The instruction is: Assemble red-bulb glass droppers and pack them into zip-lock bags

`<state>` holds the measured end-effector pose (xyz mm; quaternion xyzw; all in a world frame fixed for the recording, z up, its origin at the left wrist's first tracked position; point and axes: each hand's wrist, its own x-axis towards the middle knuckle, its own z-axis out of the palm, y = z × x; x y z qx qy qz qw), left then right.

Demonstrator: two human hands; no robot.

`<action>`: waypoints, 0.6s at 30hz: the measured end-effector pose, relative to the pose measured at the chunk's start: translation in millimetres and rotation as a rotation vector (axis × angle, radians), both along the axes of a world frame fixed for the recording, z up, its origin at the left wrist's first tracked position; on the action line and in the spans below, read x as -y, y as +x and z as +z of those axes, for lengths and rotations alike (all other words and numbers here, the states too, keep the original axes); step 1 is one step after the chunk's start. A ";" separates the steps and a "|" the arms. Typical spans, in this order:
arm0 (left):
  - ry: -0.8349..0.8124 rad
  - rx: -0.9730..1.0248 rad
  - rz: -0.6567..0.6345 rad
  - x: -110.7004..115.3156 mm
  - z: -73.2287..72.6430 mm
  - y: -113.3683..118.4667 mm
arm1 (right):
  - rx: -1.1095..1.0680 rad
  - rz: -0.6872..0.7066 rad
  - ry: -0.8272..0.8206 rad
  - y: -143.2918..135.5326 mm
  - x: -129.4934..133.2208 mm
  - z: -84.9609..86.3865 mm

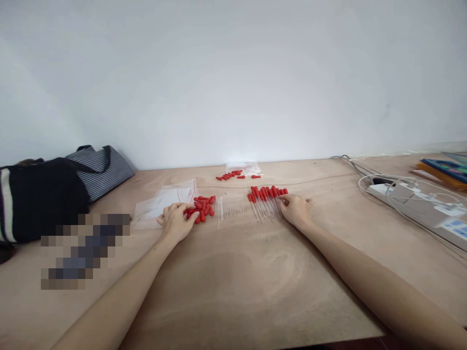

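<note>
A pile of red rubber bulbs [204,206] lies left of centre on the wooden table. My left hand [177,218] rests at its left edge, thumb and fingers apart around the nearest bulbs; whether it grips one is unclear. Right of the pile, thin clear tubes [229,205] lie side by side. Farther right is a row of droppers [263,201], clear tubes with red bulbs on their upper ends. My right hand [296,209] touches the right end of that row, its fingertips closed at a dropper there.
Clear plastic bags [155,206] lie behind my left hand. More red bulbs [229,175] and thin tubes [253,172] are near the wall. A black bag [44,199] and a striped bag [104,170] sit left. A power strip [423,204] with cables and books [447,171] are right.
</note>
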<state>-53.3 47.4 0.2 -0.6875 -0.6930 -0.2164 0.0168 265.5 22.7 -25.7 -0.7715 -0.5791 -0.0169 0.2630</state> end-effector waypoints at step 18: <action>-0.001 -0.027 -0.032 -3.7 -2.9 -4.7 | 0.055 0.136 -0.299 -108.5 -47.8 29.9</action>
